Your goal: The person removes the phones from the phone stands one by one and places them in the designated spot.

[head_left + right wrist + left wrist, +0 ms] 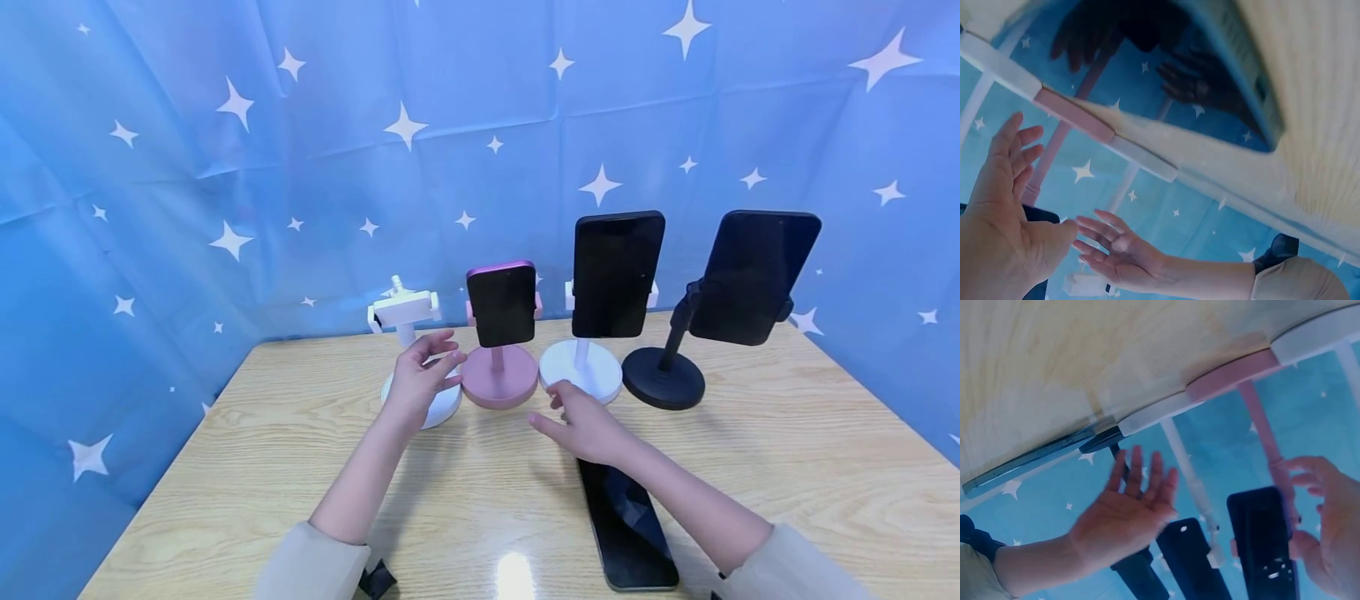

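My left hand (pixel 422 379) hovers with loosely bent fingers before the leftmost white phone stand (pixel 405 310), whose clamp carries no phone. Beside it stands a pink phone stand (pixel 498 385) clamping a small phone (pixel 502 308) with a purple edge. My right hand (pixel 588 427) is held, fingers relaxed, in front of the second white stand (pixel 600 367), which bears a larger dark phone (pixel 617 275). Partly under that hand in the head view, another phone (pixel 633 533) lies screen up on the table. Neither palm holds anything in the wrist views.
At the right end of the row, a black phone stand (pixel 663 379) holds a tilted dark phone (pixel 753 275). The wooden table (pixel 300 433) meets a blue starred cloth (pixel 315 183) behind it. A small black object (pixel 377 579) shows by the left sleeve.
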The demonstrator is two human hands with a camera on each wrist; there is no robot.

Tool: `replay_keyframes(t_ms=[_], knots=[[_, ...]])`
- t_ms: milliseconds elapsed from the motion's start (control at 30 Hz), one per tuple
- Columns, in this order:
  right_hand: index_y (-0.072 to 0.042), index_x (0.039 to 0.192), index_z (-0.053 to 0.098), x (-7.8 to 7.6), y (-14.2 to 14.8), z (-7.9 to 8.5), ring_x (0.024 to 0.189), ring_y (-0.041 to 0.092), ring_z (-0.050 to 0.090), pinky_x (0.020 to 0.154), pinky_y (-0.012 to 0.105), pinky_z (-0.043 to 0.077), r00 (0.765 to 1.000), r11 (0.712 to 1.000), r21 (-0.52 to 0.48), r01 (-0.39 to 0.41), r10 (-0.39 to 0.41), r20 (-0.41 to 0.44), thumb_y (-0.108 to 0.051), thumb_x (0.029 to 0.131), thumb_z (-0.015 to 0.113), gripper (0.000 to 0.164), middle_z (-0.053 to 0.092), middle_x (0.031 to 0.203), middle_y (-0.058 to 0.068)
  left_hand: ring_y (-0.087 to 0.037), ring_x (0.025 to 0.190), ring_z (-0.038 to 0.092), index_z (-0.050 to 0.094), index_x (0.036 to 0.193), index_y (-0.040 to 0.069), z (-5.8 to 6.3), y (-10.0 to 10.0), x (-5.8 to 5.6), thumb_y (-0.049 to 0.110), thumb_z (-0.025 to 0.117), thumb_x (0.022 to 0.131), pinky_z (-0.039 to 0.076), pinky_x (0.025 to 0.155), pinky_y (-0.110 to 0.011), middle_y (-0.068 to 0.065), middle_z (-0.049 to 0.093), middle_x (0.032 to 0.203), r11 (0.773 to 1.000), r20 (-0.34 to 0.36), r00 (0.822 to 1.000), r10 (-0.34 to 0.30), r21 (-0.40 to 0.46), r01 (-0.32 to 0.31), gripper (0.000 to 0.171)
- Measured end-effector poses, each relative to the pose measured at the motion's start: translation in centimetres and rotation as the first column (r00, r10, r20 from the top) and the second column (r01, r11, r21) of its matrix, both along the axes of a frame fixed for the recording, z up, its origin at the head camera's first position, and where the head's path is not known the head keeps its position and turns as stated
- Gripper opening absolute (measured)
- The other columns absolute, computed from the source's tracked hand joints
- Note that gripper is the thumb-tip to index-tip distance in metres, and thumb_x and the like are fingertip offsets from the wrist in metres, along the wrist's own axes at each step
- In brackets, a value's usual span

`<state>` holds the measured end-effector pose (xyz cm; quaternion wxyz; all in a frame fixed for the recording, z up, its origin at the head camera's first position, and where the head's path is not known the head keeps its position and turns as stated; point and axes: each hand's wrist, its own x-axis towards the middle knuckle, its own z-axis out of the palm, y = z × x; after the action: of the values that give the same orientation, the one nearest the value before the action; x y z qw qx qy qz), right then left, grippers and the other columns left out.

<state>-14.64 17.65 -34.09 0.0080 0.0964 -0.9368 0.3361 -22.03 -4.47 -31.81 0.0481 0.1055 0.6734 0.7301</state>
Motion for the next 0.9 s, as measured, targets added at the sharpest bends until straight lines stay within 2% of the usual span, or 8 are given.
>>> replay_keyframes(t_ms=[167, 300, 433, 567, 733, 900], knots=[[0.012, 0.126, 0.039, -0.5, -0.8, 1.2, 0.102, 0.037, 0.055, 0.083, 0.044, 0.049, 0.993, 0.995, -0.096, 0.036, -0.046, -0.105, -0.026, 0.092, 0.053, 0.052, 0.053, 0.114, 0.027, -0.029, 0.114, 0.052, 0.042, 0.133, 0.005, 0.3, 1.0, -0.1, 0.002, 0.057, 0.088, 0.048, 0.088, -0.042, -0.018, 0.047, 0.125, 1.000, -0.046, 0.999, -0.023, -0.008, 0.023, 0.048], [0.012, 0.131, 0.032, -0.9, -1.1, 2.1, 0.116, 0.038, 0.048, 0.091, 0.048, 0.044, 0.980, 0.988, -0.136, 0.074, -0.097, -0.171, -0.022, 0.094, 0.050, 0.054, 0.047, 0.126, 0.029, -0.031, 0.124, 0.044, 0.036, 0.138, 0.007, 0.4, 1.5, -0.2, 0.003, 0.057, 0.088, 0.045, 0.091, -0.043, -0.018, 0.041, 0.134, 0.997, -0.101, 0.993, -0.066, -0.036, 0.062, 0.054], [0.012, 0.136, 0.025, -1.3, -1.3, 2.9, 0.124, 0.037, 0.041, 0.095, 0.049, 0.040, 0.974, 0.985, -0.156, 0.076, -0.107, -0.201, -0.023, 0.095, 0.048, 0.058, 0.039, 0.135, 0.029, -0.031, 0.123, 0.045, 0.036, 0.139, 0.008, 0.7, 1.9, -0.5, 0.002, 0.056, 0.088, 0.045, 0.091, -0.042, -0.018, 0.042, 0.134, 0.997, -0.135, 0.988, -0.074, -0.035, 0.070, 0.055], [0.012, 0.136, 0.023, -2.0, -1.7, 3.7, 0.126, 0.037, 0.038, 0.099, 0.048, 0.037, 0.963, 0.980, -0.196, 0.045, -0.094, -0.251, -0.021, 0.096, 0.046, 0.058, 0.035, 0.138, 0.029, -0.029, 0.120, 0.049, 0.039, 0.138, 0.010, 1.2, 2.3, -0.8, 0.000, 0.054, 0.088, 0.047, 0.089, -0.039, -0.016, 0.045, 0.131, 0.997, -0.148, 0.987, -0.060, -0.047, 0.054, 0.053], [0.014, 0.134, 0.027, -2.8, -2.1, 4.6, 0.124, 0.036, 0.041, 0.100, 0.043, 0.036, 0.939, 0.964, -0.266, 0.026, -0.115, -0.325, -0.010, 0.097, 0.040, 0.046, 0.040, 0.135, 0.028, -0.029, 0.117, 0.051, 0.040, 0.137, 0.010, 1.7, 2.6, -1.2, 0.000, 0.054, 0.088, 0.048, 0.088, -0.039, -0.015, 0.047, 0.130, 0.997, -0.170, 0.984, -0.061, -0.066, 0.050, 0.051], [0.012, 0.136, 0.027, -3.5, -2.1, 5.2, 0.124, 0.036, 0.042, 0.099, 0.042, 0.038, 0.933, 0.957, -0.287, 0.036, -0.135, -0.334, -0.003, 0.096, 0.038, 0.043, 0.041, 0.134, 0.028, -0.029, 0.117, 0.050, 0.041, 0.136, 0.008, 1.9, 2.6, -1.5, -0.001, 0.050, 0.090, 0.048, 0.088, -0.039, -0.016, 0.048, 0.129, 0.996, -0.177, 0.981, -0.077, -0.047, 0.069, 0.048]])
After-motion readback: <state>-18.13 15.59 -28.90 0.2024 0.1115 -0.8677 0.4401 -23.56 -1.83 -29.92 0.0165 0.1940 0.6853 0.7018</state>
